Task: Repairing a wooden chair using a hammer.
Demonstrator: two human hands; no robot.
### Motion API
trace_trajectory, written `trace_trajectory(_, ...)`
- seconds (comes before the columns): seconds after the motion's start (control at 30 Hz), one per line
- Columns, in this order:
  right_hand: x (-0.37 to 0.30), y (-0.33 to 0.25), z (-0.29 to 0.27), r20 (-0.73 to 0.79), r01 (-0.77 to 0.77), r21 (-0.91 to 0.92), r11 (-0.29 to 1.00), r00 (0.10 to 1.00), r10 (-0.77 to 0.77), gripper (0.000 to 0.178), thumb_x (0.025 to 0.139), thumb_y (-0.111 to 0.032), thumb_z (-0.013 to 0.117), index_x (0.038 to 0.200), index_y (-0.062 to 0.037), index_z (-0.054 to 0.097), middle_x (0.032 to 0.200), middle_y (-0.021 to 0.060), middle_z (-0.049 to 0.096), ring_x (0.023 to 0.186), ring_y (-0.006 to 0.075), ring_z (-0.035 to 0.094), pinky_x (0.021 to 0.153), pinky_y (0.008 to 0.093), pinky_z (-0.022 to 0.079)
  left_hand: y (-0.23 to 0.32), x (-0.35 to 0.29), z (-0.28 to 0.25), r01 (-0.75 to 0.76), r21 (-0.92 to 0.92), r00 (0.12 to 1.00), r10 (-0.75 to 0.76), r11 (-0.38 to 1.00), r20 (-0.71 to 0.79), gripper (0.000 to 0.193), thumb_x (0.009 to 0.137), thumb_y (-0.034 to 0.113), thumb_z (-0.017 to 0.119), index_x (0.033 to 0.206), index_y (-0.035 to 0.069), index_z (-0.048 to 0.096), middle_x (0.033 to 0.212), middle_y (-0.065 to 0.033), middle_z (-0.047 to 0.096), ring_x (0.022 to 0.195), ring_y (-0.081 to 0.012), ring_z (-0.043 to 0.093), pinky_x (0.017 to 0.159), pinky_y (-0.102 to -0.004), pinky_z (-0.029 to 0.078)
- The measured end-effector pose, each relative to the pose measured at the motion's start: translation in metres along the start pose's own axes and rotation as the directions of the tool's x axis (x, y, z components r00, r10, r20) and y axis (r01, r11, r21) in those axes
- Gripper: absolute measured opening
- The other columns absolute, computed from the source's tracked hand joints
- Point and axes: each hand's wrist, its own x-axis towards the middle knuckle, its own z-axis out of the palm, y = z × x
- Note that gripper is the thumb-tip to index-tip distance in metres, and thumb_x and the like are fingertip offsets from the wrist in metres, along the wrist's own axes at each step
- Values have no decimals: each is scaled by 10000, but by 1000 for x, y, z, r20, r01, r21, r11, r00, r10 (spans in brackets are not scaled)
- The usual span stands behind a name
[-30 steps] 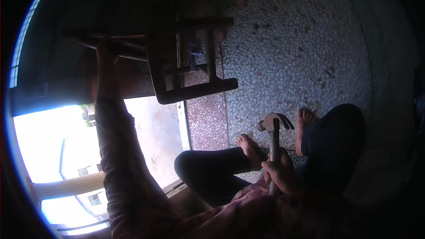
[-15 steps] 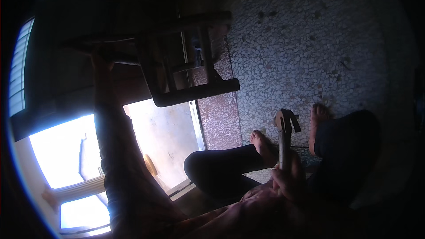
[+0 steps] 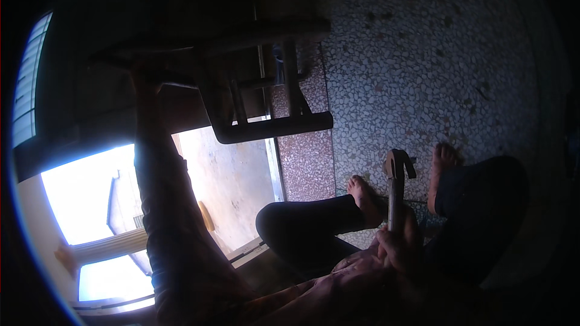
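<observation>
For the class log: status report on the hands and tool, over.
Right hand grips claw hammer, head up. Left hand on dark wooden frame. Bare feet below hammer.

Speckled terrazzo floor (image 3: 435, 72) in dim shade — glaring daylight through the window (image 3: 78, 205) at left.

The right hand (image 3: 399, 247) grips a claw hammer (image 3: 396, 187) upright above the speckled floor (image 3: 435, 72); the left hand (image 3: 142, 75) reaches far to a dark wooden frame (image 3: 266, 127).
</observation>
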Motion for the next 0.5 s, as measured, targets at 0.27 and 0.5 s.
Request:
trace_trajectory(0.27,-3,-10,8,-81,-45,-83,996,996,38,508,761,7,530,1237,-28,357,778,65,491,489,103,498,429,240,418,-42,26,27,-90,470,992,121,878,-35,219,872,283,530,949,89,593,731,-24,583,793,-234,595,793,-416,491)
trace_trajectory(0.5,-9,-7,5,-55,5,-73,997,998,-9,464,763,-23,545,1195,-17,376,776,60,490,497,101,500,434,245,418,-37,59,91,-26,-242,805,-124,970,-581,222,882,261,467,726,117,530,633,-43,537,584,-217,559,590,-394,493)
